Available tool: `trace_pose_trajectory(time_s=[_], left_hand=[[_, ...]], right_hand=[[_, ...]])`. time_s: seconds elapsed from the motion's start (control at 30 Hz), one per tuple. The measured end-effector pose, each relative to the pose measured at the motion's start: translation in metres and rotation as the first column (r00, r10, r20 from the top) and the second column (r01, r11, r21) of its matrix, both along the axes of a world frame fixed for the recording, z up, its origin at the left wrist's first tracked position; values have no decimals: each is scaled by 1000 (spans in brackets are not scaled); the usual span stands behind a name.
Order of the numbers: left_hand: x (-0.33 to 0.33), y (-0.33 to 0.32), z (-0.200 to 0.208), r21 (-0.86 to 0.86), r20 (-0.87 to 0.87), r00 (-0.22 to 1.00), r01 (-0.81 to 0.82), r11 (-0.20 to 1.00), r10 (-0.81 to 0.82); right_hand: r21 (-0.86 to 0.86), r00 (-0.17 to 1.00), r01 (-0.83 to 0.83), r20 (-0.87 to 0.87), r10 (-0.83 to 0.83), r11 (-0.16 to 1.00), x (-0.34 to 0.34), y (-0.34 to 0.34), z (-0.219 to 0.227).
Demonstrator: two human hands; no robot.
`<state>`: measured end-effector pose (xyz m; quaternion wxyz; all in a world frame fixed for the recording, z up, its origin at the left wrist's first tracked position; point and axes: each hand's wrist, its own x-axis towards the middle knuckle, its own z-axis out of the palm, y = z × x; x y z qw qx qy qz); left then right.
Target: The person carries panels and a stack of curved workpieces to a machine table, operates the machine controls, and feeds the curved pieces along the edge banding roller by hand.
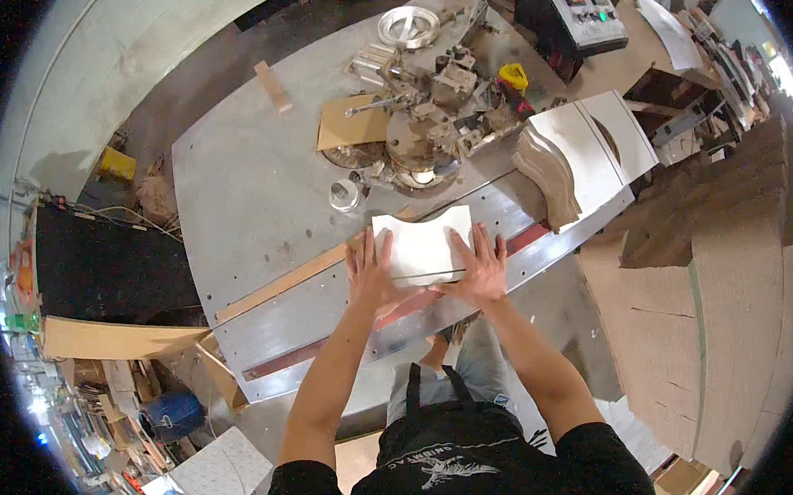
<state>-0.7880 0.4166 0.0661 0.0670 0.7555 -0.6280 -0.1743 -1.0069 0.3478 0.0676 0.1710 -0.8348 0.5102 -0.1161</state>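
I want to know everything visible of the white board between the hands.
The white board looks smooth, perhaps coated wood. Its far edge curves inward; a dark line runs along the near edge. Its broad face points up over the grey table, left hand touching its left side, right hand its right; whether it rests is unclear.

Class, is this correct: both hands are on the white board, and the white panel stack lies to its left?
Left is wrong: the head view shows the white panel stack right of the white board. The left hand and right hand are on the board.
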Motion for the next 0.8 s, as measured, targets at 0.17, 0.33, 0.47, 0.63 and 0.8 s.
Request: trace_pose_trajectory(time_s=[0.17, 0.33, 0.47, 0.63, 0.8], left_hand=[[-1, 5, 5, 11, -55, 997, -52, 999, 52], [-3, 11, 4, -26, -20, 999, -34, 999, 33], [-2, 12, 6, -48, -45, 999, -23, 999, 21], [-1, 11, 2, -47, -58, 998, -16, 999, 14], [3, 8, -8, -35, -64, 998, -17, 999, 15]], right_hand=[[10, 1000, -10, 18, 10, 1000, 2, 3, -2], [29, 1000, -11, -9, 11, 1000, 1, 9, -5], [-7, 1000, -10, -16, 10, 1000, 2, 11, 0], [-47, 999, 2, -42, -4, 999, 2, 9, -7], [6, 999, -17, -44, 17, 1000, 3, 5, -4]])
